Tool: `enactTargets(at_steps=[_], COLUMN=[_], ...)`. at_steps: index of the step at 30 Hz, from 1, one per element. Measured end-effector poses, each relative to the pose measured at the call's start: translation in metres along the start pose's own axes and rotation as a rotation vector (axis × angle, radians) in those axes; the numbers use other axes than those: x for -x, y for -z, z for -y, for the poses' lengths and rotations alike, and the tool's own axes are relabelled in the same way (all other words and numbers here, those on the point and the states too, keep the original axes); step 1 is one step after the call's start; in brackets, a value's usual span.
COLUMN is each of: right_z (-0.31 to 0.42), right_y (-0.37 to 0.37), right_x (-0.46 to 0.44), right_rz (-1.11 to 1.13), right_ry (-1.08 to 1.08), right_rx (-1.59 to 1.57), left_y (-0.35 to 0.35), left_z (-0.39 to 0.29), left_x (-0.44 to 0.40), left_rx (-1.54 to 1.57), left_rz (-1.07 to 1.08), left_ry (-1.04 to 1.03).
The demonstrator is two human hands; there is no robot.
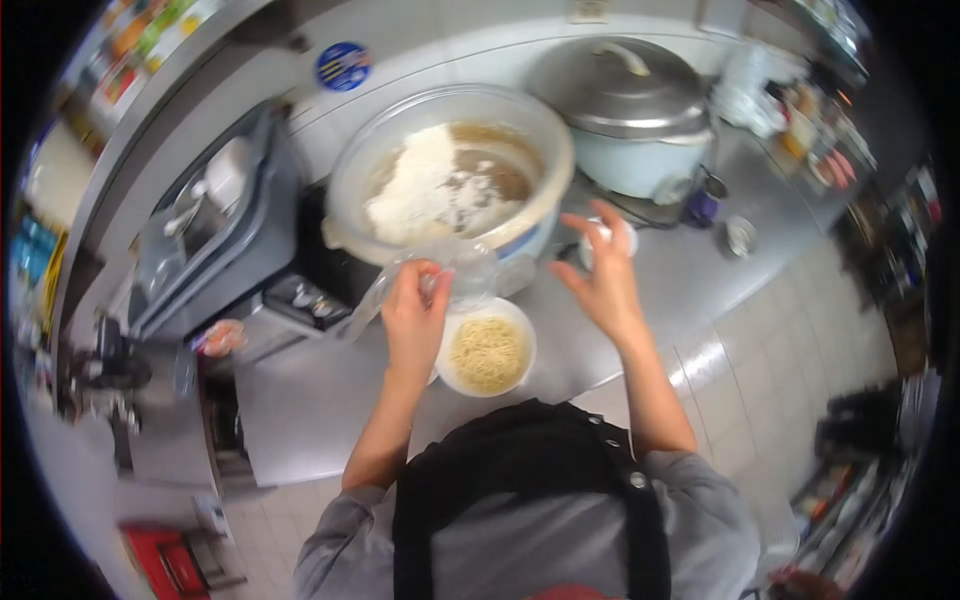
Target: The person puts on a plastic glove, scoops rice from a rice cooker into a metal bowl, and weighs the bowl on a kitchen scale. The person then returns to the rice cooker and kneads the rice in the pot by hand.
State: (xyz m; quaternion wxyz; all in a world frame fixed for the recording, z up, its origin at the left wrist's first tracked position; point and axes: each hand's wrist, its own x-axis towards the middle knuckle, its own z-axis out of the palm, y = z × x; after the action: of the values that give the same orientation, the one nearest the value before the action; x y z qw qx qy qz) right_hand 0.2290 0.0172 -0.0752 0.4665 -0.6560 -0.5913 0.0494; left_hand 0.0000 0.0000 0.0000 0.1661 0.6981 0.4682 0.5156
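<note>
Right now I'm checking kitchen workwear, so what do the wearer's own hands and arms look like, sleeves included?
The left hand and right hand are bare, with no gloves visible. The forearms are uncovered too; grey sleeves end around the elbows. A black apron covers the grey top.

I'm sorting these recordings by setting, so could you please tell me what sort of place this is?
Probably a kitchen, perhaps a commercial one: it has a long metal counter, a large lidded pot and a bowl of what look like noodles.
</note>
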Motion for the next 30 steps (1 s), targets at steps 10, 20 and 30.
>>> enactTargets(at_steps=[10, 20, 30], right_z=[0.08, 0.107, 0.082], right_y=[0.09, 0.108, 0.037], right_x=[0.009, 0.015, 0.004], right_rz=[0.224, 0.152, 0.263], right_ry=[-0.05, 0.047, -0.5], right_rx=[-0.446, -0.134, -1.49], left_y=[-0.033, -0.039, -0.029], left_z=[-0.019, -0.02, -0.046], left_x=[-0.025, -0.027, -0.007], left_rx=[0.055, -0.182, -0.032], left_rz=[0.21, 0.577, 0.627], left_ry=[-0.303, -0.486, -0.61])
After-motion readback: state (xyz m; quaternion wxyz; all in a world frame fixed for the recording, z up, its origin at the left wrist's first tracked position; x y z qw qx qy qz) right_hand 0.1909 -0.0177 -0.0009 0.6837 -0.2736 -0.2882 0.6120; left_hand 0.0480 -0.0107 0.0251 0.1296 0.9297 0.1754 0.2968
